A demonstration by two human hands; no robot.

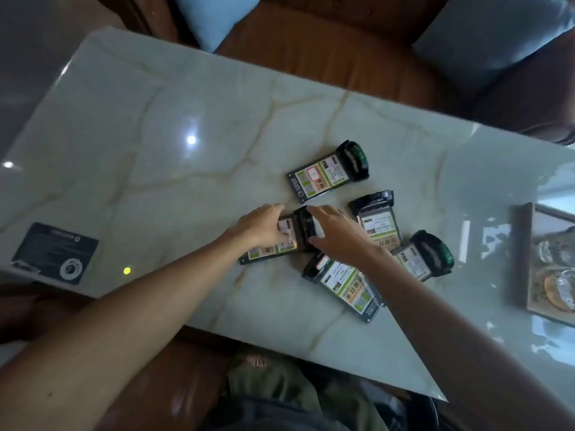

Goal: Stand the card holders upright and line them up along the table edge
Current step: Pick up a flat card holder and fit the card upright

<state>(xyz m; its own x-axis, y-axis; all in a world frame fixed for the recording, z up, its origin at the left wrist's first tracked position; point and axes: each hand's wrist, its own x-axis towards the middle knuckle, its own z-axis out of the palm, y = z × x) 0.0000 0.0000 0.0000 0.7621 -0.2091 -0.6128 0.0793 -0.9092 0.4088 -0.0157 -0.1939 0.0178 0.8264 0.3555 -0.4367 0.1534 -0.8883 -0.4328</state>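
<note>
Several card holders with black bases and green-and-white printed cards lie flat on the pale marble table point(155, 126). My left hand point(261, 227) rests on the card of the nearest-left holder point(280, 248). My right hand point(337, 234) curls over that same holder's black base. One holder point(323, 175) lies further back. Another holder point(378, 223) lies to the right of my right hand. A holder point(420, 259) lies at the far right. One more holder point(345, 283) lies under my right forearm, partly hidden.
A dark flat card with a round ring point(56, 251) lies at the table's left edge. A framed tray with glasses point(547, 262) sits at the right. Brown sofa seats with blue cushions point(214, 17) surround the table. The near table edge runs diagonally past my lap.
</note>
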